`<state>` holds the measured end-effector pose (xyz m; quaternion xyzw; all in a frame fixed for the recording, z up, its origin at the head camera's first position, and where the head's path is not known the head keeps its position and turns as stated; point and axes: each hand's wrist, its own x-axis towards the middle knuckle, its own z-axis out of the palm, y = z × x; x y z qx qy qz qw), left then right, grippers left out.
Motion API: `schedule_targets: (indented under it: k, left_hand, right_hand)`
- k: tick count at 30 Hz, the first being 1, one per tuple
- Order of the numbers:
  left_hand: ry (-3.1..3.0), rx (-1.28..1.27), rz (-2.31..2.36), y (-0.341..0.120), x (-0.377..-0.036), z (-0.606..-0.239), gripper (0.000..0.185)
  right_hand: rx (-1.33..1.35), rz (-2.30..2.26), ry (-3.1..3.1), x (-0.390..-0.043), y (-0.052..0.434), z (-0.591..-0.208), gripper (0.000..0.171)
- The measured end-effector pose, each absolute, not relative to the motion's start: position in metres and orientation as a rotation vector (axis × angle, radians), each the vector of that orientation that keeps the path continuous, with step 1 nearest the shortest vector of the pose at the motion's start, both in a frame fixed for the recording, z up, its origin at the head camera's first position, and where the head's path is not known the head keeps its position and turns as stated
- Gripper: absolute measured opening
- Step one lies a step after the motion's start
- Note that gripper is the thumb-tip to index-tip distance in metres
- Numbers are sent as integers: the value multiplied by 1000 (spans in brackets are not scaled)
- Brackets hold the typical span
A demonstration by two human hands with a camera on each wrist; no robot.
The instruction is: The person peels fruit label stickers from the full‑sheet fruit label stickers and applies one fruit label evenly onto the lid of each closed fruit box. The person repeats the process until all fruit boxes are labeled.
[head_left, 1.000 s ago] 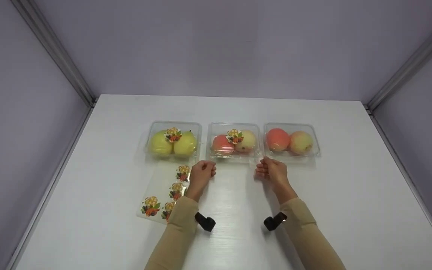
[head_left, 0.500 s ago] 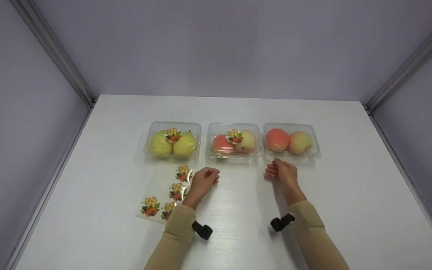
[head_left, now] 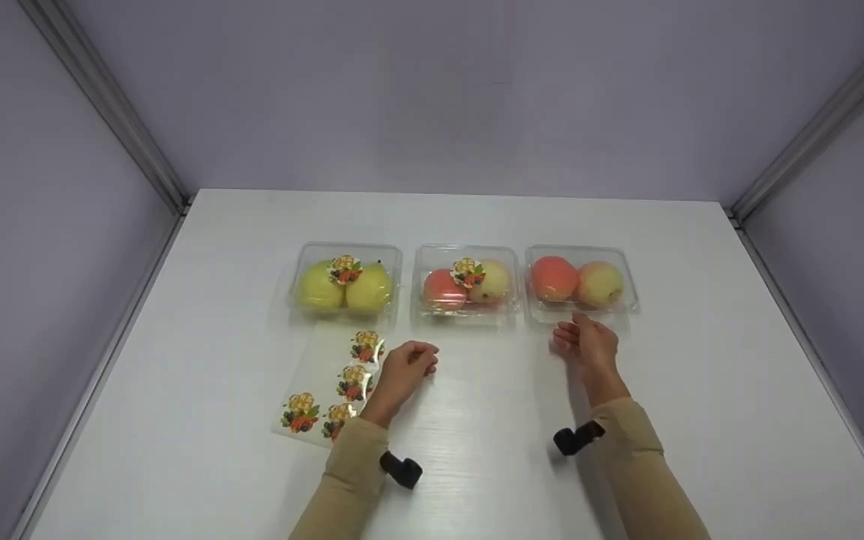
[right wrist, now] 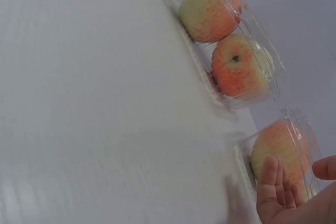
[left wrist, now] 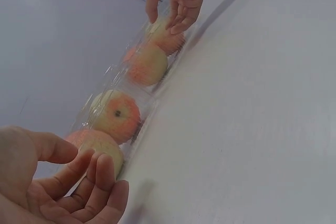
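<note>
My right hand (head_left: 589, 349) is at the front edge of the right clear plastic box (head_left: 582, 277), thumb apart from loosely bent fingers, holding nothing; I cannot tell whether it touches the box. Two red-and-yellow apples lie inside, and its lid bears no sticker. The middle box (head_left: 466, 307) also contains two apples and has a round fruit sticker (head_left: 469, 273) on its lid. Before the middle box hovers my left hand (head_left: 404, 373), relaxed, thumb near the fingertips, with nothing seen between them. Beside it lies a sheet of fruit stickers (head_left: 319, 367), partly under the left forearm.
A third clear box (head_left: 308, 259) at the left of the row holds two yellow-green pears and has a fruit sticker on top. All stand on a white table (head_left: 702, 375) enclosed by pale walls (head_left: 447, 97) at the back and sides.
My right hand has moved right, from between the middle and right boxes to in front of the right box. The left hand has drawn back slightly toward me. The boxes stay put.
</note>
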<state>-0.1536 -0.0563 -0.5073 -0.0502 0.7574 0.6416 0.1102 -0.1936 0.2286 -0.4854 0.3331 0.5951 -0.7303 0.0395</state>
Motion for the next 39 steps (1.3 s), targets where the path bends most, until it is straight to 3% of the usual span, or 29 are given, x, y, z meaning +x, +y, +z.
schedule_targets:
  k: [23, 31, 39]
  left_hand:
    - [2185, -106, 1924, -63, -149, -509, 28]
    - [2181, -114, 1917, -61, -144, -490, 28]
    - [2222, -153, 1921, -61, -154, -507, 25]
  right_hand:
    - [1070, -2426, 1622, -201, 242, -482, 23]
    - [1062, -2432, 1609, -197, 241, -480, 30]
    - [1052, -2400, 1632, -189, 241, -482, 38]
